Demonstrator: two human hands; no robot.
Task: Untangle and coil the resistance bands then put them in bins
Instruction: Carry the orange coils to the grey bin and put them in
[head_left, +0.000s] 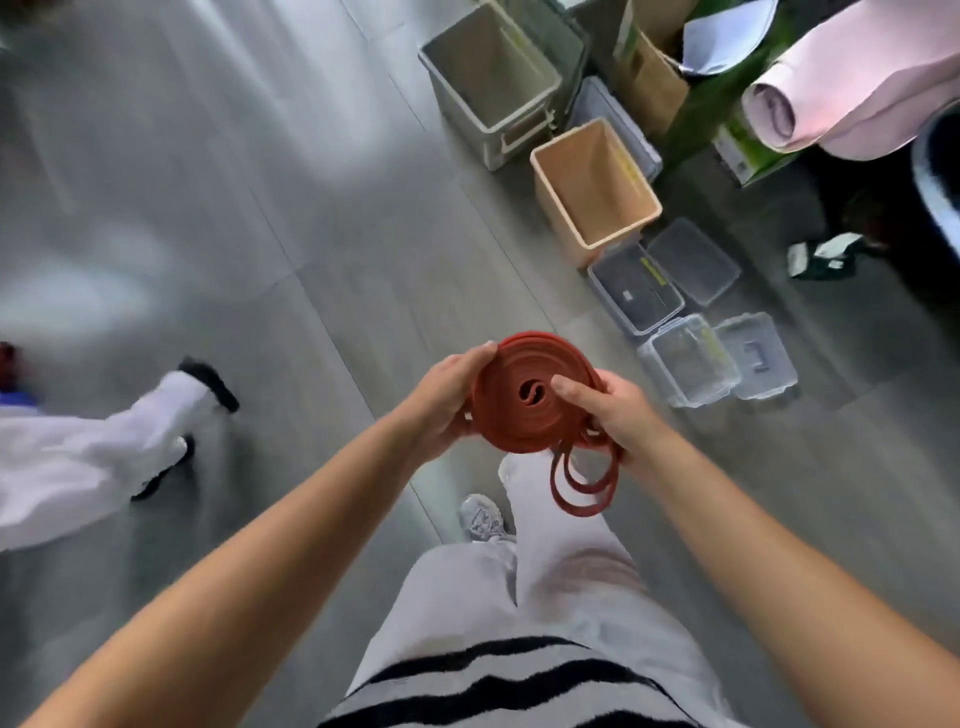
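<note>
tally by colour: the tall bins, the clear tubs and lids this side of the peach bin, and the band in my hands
grey tall bin: 1
peach tall bin: 1
clear tubs or lids: 4
red band coil: 1
total: 7

the red band (535, 415) you hold reads as smooth, matt rubber. the floor (311, 234) below you is smooth tile with a soft sheen. the peach bin (558, 208) and grey bin (457, 109) are matt opaque plastic; the small boxes (685, 366) are clear glossy plastic. your trousers (561, 571) are soft cloth, your striped top (493, 686) fuzzy knit.
</note>
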